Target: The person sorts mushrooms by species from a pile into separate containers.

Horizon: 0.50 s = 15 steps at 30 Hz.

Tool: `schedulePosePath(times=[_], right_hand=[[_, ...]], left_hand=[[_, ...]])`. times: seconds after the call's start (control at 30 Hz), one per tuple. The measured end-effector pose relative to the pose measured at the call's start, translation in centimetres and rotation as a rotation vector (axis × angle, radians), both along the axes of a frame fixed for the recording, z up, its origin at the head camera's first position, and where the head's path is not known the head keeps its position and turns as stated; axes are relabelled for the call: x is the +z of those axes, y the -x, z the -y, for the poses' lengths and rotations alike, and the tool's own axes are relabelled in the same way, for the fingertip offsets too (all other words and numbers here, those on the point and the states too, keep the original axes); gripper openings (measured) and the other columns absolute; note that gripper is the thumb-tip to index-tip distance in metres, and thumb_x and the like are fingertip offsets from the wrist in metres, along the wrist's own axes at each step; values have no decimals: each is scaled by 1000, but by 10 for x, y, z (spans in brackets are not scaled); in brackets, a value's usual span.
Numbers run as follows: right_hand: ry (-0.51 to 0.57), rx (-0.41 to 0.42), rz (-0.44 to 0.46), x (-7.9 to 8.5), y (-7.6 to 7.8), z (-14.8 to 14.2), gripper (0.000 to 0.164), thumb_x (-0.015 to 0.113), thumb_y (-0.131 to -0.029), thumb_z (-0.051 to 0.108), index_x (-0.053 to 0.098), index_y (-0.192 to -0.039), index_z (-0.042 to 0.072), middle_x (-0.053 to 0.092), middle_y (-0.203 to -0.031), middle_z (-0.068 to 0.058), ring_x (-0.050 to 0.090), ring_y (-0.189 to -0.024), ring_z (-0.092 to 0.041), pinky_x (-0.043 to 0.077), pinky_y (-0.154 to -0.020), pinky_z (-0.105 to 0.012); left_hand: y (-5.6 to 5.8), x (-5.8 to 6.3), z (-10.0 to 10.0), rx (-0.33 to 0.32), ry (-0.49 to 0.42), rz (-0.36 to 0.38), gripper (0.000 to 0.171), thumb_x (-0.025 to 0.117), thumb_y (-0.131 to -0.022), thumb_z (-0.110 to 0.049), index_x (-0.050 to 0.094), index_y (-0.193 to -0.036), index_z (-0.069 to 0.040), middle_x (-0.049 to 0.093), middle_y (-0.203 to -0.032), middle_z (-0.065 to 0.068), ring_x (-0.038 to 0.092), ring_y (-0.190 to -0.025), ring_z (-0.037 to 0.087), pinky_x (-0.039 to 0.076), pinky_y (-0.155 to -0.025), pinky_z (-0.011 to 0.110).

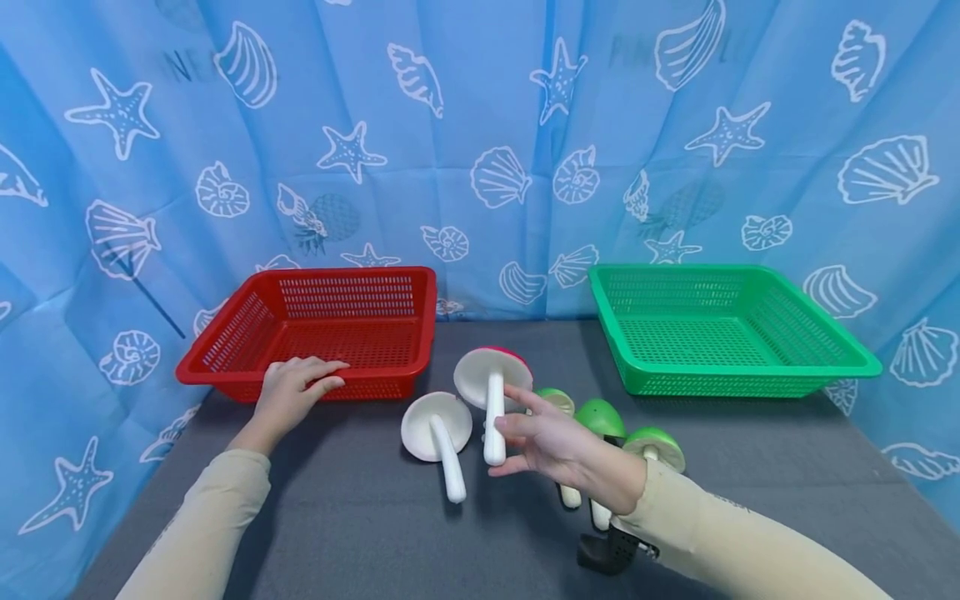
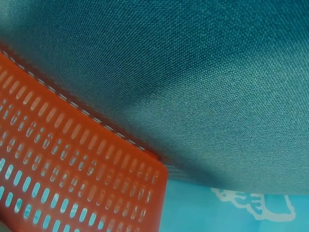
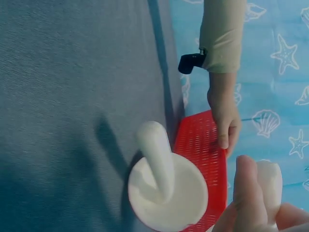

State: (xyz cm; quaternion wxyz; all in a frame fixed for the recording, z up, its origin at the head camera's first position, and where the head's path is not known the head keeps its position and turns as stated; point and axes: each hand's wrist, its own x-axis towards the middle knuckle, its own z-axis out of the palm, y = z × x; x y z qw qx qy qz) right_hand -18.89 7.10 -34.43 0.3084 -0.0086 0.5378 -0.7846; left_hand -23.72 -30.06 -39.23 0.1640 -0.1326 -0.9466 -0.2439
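Observation:
My right hand (image 1: 551, 442) (image 3: 248, 198) pinches the white stem of a toy mushroom (image 1: 480, 379) (image 3: 270, 186) with a red cap, raised a little over the table. Just left of it lies a second mushroom (image 1: 420, 425) (image 3: 186, 198), cap underside up and stem pointing toward me; its cap top is hidden. My left hand (image 1: 294, 392) (image 3: 224, 116) grips the front rim of a red basket (image 1: 382, 377) (image 2: 77, 145), fingers over the edge and thumb outside. Several green-capped mushrooms (image 1: 600, 417) lie under and beside my right wrist, partly covered by it.
A green basket (image 1: 742, 375) stands at the back right of the grey table (image 1: 360, 533). Behind both baskets hangs a blue curtain (image 1: 465, 108) with white shells and starfish. A black wrist camera (image 1: 609, 552) juts out beneath my right forearm.

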Motion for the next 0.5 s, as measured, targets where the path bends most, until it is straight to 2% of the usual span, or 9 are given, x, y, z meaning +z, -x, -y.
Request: schedulePosePath(times=[0.07, 0.27, 0.5], right_hand=[[-7, -12, 0, 3, 2, 4, 66, 44, -99, -3, 11, -155, 9, 24, -144, -24, 47, -110, -30, 54, -79, -53], [-7, -17, -19, 13, 9, 12, 64, 44, -100, -2, 14, -155, 11, 25, -144, -23, 41, -120, -37, 57, -73, -48], [-23, -5, -41, 21, 18, 20, 63, 45, -100, 0, 17, -155, 12, 29, -145, -23, 41, -124, -39, 59, -68, -41]], left_hand=[[0, 0, 0, 4, 2, 1, 39, 71, -89, -19, 66, -126, -9, 68, -108, 13, 55, -98, 31, 33, -88, 52], [-1, 1, -1, -6, -7, -15, 39, 72, -88, -19, 67, -125, -9, 68, -107, 12, 56, -96, 30, 33, -88, 51], [-3, 1, 0, -11, -7, -16, 39, 72, -88, -20, 66, -125, -10, 68, -105, 11, 56, -94, 28, 33, -86, 49]])
